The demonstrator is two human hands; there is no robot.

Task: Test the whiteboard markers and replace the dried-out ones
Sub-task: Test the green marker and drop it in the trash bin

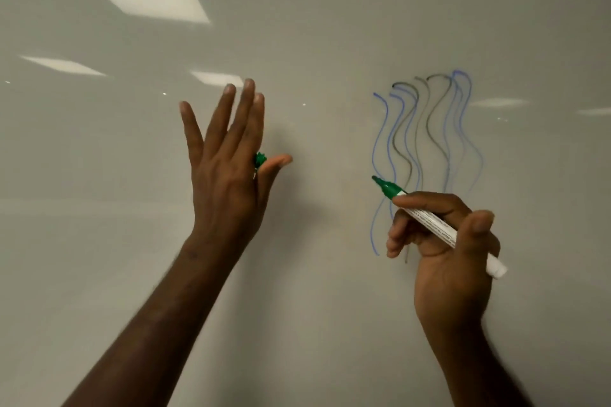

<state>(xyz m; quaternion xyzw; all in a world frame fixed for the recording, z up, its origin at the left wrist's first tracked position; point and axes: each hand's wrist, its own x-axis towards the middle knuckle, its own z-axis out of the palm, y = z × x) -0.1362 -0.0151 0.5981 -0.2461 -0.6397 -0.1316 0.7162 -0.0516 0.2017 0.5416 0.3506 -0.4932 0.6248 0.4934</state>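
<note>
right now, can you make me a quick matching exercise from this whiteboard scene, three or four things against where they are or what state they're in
Things:
1. green marker
2. green cap
3. wavy lines
4. left hand

States:
A. blue and grey, drawn on the whiteboard
B. uncapped, gripped in the right hand
C. fingers spread straight
D. tucked between thumb and palm

Pairs: 1-B, 2-D, 3-A, 4-C

green cap [260, 159]: mostly hidden behind the left hand [228, 172], only a small bit showing between thumb and forefinger; how it is held cannot be told.
marker print [433, 225]: too small and blurred to read.
marker barrel: middle covered by the right hand [453, 248].
forearms: cut off by the bottom edge, blurred.
whiteboard [314, 26]: edges out of frame.
</note>
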